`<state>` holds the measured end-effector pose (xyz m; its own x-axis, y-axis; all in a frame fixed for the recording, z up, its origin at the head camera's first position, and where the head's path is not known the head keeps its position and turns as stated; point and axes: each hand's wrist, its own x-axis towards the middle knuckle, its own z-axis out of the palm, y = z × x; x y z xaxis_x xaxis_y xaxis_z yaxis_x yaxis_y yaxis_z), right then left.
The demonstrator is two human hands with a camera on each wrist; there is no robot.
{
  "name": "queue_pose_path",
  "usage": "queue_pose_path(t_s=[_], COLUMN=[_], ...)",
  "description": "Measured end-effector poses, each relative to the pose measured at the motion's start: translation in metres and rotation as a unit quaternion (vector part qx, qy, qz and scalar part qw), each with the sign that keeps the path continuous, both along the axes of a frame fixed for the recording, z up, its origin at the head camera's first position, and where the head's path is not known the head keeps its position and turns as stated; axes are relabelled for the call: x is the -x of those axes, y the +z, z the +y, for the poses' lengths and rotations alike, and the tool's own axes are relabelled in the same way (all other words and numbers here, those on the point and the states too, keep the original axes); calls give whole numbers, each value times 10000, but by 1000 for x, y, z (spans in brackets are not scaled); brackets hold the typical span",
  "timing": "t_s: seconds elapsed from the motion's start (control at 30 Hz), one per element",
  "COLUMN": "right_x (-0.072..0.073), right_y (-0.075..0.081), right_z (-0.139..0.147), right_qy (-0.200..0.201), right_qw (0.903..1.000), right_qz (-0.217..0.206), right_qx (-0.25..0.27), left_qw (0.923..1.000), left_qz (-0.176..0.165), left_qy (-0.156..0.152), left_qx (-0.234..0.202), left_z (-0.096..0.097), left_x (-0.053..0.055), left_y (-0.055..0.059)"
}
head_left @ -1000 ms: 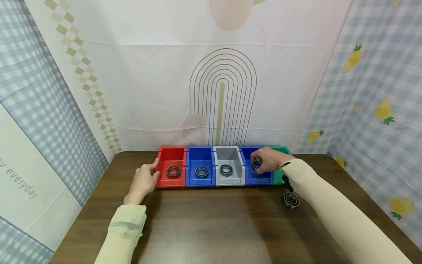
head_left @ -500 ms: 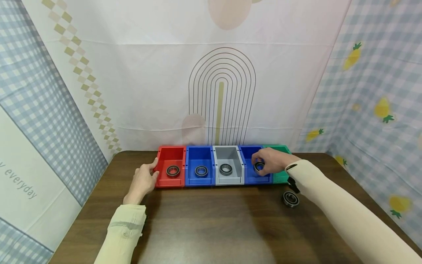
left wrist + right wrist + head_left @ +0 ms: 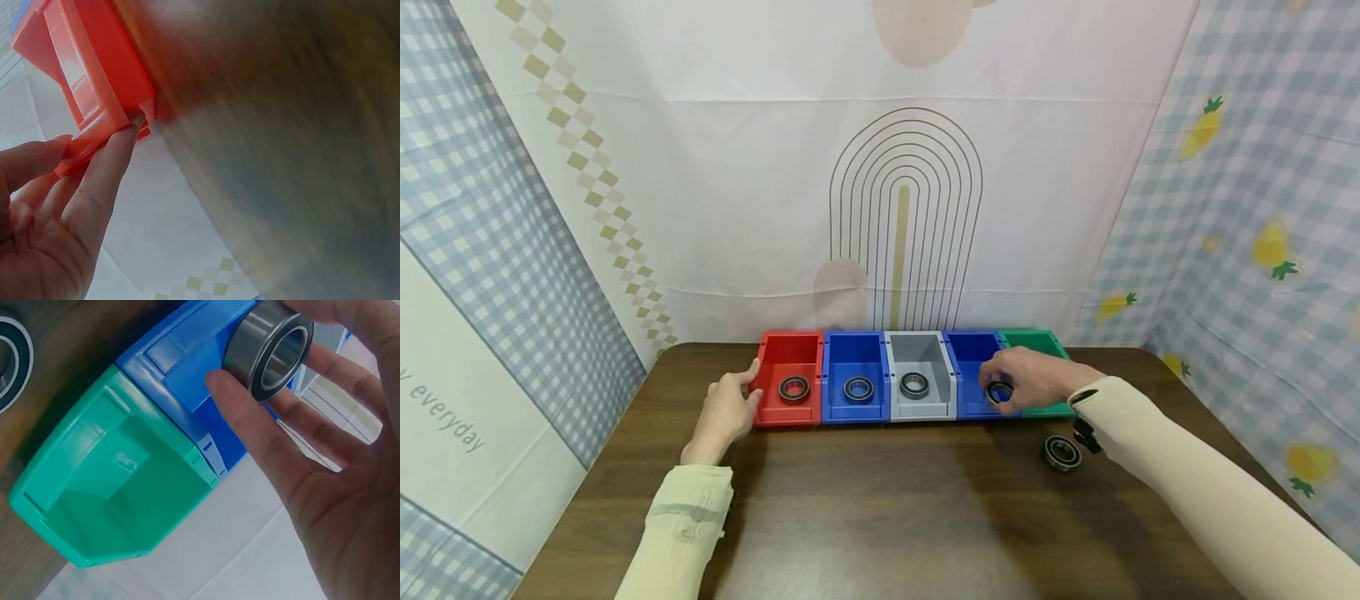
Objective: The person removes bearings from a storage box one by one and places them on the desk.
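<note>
My right hand [image 3: 1030, 379] pinches a ball bearing [image 3: 269, 350] between thumb and fingers. In the head view it is over the right-hand blue bin [image 3: 972, 354], by the border with the green bin [image 3: 125, 469]. The right wrist view shows the bearing tilted, its steel outer ring facing the camera. My left hand [image 3: 726, 408] grips the side of the red bin [image 3: 87, 69], thumb on one face and fingers on the other. Bearings lie in the red bin [image 3: 793, 389], the left blue bin [image 3: 859, 367] and the grey bin [image 3: 917, 367].
Another bearing [image 3: 1062, 453] lies on the wooden table [image 3: 880, 508], in front of the green bin and below my right wrist. The bins stand joined in a row near the table's back edge. A patterned cloth [image 3: 760, 208] hangs behind them.
My right hand, with the bearing in it, has moved a little to the right and slightly nearer, from the blue bin toward the green one. My left hand has stayed put.
</note>
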<state>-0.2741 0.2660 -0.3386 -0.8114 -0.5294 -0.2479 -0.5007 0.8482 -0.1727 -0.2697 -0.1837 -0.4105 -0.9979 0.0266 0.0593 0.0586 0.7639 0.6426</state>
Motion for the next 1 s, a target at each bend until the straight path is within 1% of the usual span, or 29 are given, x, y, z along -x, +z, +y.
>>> queue_pose_path(t_s=[0.17,0.3,0.57,0.8,1.0], right_x=[-8,-14,-21,-23,-26], right_y=[1,1,-3,-9,-19], right_z=[3,4,3,3,3], right_qy=[303,436,667,647,574], right_qw=[9993,9984,9968,9970,9977], right_qz=[169,303,336,311,164], right_qx=[109,174,302,290,334], left_qw=[10000,10000,9999,9999,9999], left_qz=[-7,-33,-117,-111,-101], left_qy=[-17,2,46,42,3], left_qx=[6,10,32,57,40], left_z=[0,0,0,0,1], left_x=[0,0,-1,0,-1], left_y=[1,1,1,1,1])
